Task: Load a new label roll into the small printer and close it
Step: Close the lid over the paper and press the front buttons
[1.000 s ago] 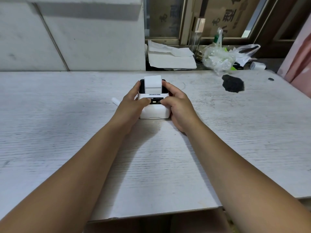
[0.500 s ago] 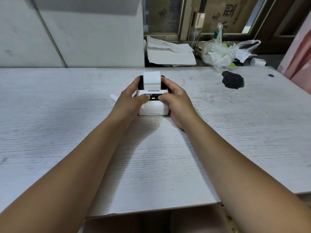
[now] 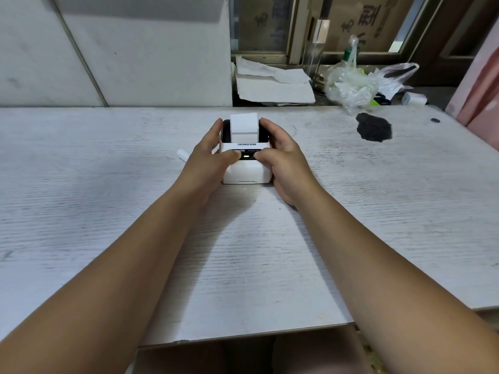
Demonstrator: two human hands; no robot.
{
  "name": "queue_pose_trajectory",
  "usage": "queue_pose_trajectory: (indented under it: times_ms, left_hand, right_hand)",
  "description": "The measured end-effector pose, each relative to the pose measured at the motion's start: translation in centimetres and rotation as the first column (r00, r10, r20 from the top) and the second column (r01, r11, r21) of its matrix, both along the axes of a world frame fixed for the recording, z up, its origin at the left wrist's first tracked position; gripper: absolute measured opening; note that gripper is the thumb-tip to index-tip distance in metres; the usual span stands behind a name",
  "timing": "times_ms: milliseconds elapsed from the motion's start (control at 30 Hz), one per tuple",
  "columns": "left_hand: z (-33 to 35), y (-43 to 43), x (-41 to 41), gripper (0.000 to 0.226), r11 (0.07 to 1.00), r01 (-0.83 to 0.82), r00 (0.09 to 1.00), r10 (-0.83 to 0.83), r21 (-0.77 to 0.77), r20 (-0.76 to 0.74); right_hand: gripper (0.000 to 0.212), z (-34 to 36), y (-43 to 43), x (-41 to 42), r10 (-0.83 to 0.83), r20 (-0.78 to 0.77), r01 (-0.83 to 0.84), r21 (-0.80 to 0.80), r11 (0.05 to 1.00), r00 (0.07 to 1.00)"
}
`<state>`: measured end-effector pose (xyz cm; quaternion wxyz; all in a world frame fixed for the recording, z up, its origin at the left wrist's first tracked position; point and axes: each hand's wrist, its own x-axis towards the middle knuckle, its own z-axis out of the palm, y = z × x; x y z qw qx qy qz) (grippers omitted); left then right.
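Observation:
A small white printer [image 3: 247, 171] stands on the pale wooden table [image 3: 108, 198], near its middle. A strip of white labels [image 3: 244, 128] sticks up out of the printer's top. A light glows on the dark band across the printer's front. My left hand [image 3: 208, 160] clasps the printer's left side, thumb on the dark band. My right hand [image 3: 286, 160] clasps the right side, thumb on the band too, fingers curled round the back corner.
A small white cylinder [image 3: 182, 153] lies just left of my left hand. A dark blotch [image 3: 374, 128] marks the table at the back right. Behind the table lie crumpled papers [image 3: 272, 82], a plastic bag [image 3: 356, 85] and a white roll [image 3: 413, 98].
Both hands stay on the printer in the same grip. The view has shifted slightly; the printer has not visibly moved on the table.

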<state>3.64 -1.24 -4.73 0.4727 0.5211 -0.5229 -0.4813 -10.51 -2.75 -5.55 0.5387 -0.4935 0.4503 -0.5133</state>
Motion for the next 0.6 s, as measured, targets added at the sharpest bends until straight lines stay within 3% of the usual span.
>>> queue_pose_trajectory:
  times_ms: [133,367,600]
  left_hand:
    - [0.04,0.04,0.15,0.08,0.998,-0.03,0.999,0.032,0.052,-0.033]
    - [-0.01,0.05,0.06,0.077,0.997,-0.041,0.996,0.047,0.071,-0.081]
    - [0.08,-0.06,0.01,0.086,0.99,-0.062,0.996,0.07,0.129,-0.053]
  right_hand:
    - [0.069,-0.1,-0.15,-0.3,0.017,0.004,-0.017,-0.019,1.0,1.0]
    - [0.062,0.08,-0.04,-0.32,0.026,0.048,-0.025,-0.012,1.0,0.998]
    - [0.074,0.31,0.15,0.02,0.008,-0.029,-0.008,-0.006,1.0,1.0]
